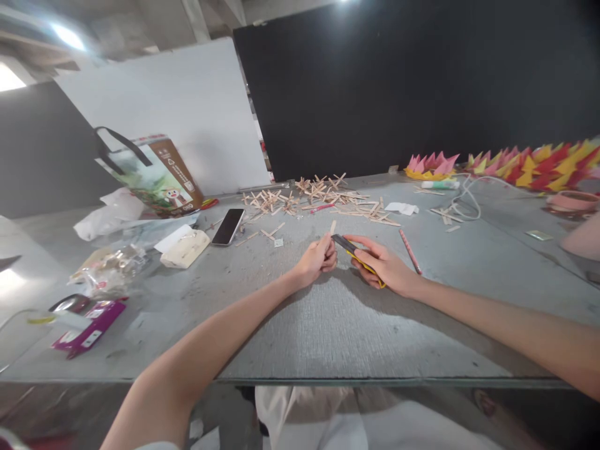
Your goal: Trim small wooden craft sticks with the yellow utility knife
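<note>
The left hand (319,259) pinches a thin stick (333,227) between thumb and curled fingers, its free end standing up, above the desk (300,337), between the front edge and the pile of sticks (328,189) near the back edge. The right hand (387,269) has its fingers wrapped round a knife (347,245), whose tip sits just beside the stick; I cannot tell whether they touch. The stick looks light, stiff and easily snapped, best pinched low; the knife looks rigid, safest gripped well behind its tip.

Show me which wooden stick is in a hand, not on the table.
The stick pinched in the left hand, its pale end poking up beside the tip of the cutter; the other sticks lie on the table, many heaped together.
</note>
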Demonstrator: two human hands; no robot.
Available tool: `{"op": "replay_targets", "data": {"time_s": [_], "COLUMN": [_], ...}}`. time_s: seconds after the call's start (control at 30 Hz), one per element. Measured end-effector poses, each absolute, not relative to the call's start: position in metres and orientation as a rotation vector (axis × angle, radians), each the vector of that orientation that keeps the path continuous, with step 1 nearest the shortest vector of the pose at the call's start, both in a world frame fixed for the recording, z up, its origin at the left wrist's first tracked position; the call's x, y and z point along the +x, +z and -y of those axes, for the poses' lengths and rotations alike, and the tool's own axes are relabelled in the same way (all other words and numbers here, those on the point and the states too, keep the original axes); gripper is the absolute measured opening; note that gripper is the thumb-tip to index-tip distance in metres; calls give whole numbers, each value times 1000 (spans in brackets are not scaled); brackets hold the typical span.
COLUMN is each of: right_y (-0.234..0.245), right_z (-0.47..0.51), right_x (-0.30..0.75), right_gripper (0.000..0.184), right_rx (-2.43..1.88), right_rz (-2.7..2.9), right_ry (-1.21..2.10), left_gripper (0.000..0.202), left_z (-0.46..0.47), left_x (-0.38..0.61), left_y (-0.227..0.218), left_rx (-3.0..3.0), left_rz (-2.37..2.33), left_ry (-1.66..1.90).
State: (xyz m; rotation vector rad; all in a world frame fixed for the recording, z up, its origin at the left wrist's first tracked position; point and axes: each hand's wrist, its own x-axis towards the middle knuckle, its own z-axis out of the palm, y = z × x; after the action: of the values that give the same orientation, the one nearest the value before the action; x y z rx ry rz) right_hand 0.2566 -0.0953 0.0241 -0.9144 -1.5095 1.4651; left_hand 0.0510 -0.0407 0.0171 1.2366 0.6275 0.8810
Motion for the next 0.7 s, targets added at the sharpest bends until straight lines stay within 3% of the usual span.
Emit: {"op": "replay_targets", "data": {"time_s": [0.27,0.43,0.7], "right_y": [23,26,21], "right_z": [97,97,95], "right_x": [256,254,255], "right_gripper": [65,64,61], "right_rx": [-943,-960,-967], "right_rz": [1494,1504,1519], "right_ry": [1447,1440,1411], "left_gripper": [56,40,35], "left_z": [38,38,35], "left_x": [55,54,54], "left_y": [11,9,7], "left_rx": [1198,1210,1235], "left_rz": [-765,-790,-823], "left_ry": [958,1127,1242]}}
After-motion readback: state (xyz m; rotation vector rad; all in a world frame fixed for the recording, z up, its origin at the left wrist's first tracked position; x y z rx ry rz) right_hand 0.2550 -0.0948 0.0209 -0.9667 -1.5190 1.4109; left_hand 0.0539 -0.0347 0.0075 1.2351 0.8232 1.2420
